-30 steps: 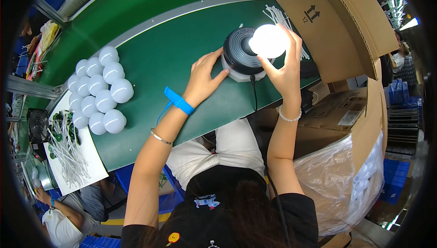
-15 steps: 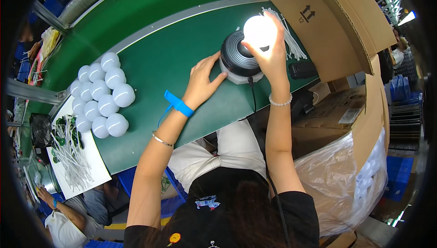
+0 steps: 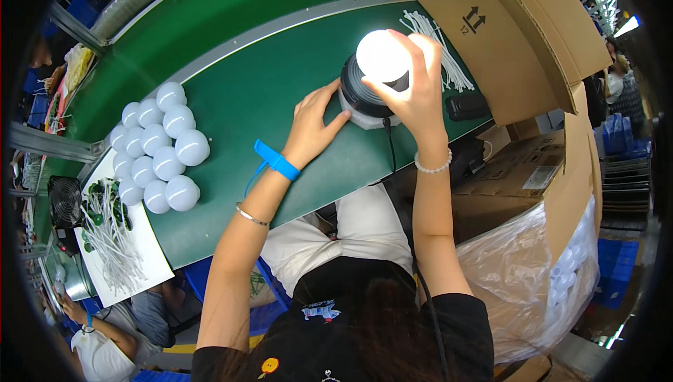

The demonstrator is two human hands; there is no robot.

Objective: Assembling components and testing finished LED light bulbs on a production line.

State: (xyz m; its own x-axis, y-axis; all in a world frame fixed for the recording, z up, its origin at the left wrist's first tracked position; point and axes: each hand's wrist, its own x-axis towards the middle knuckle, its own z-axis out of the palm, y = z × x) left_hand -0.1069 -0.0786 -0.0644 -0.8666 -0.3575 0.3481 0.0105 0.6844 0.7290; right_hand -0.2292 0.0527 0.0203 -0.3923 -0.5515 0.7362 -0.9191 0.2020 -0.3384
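Observation:
My right hand (image 3: 415,84) grips a brightly glowing light bulb (image 3: 382,56), thumb on one side and fingers on the other. The bulb is over a black, ringed round device (image 3: 359,92) on a pale base; the glare and my fingers hide whether it touches. A dark cable (image 3: 391,147) runs from the device toward the table's near edge. My left hand (image 3: 313,124) lies on the green table with thumb and fingers apart, the tips at the device's left side. Left of it, several unlit white bulbs (image 3: 167,163) stand grouped.
A white sheet (image 3: 144,270) at the left bears a heap of white wires and green parts (image 3: 112,245). More white strands (image 3: 449,59) lie behind my right hand, near a black object (image 3: 466,108). A large open carton (image 3: 505,38) borders the right side. Another person (image 3: 105,340) sits at lower left.
My right hand has shifted left with the lit bulb, bringing it slightly nearer to me. My left hand has stayed beside the device.

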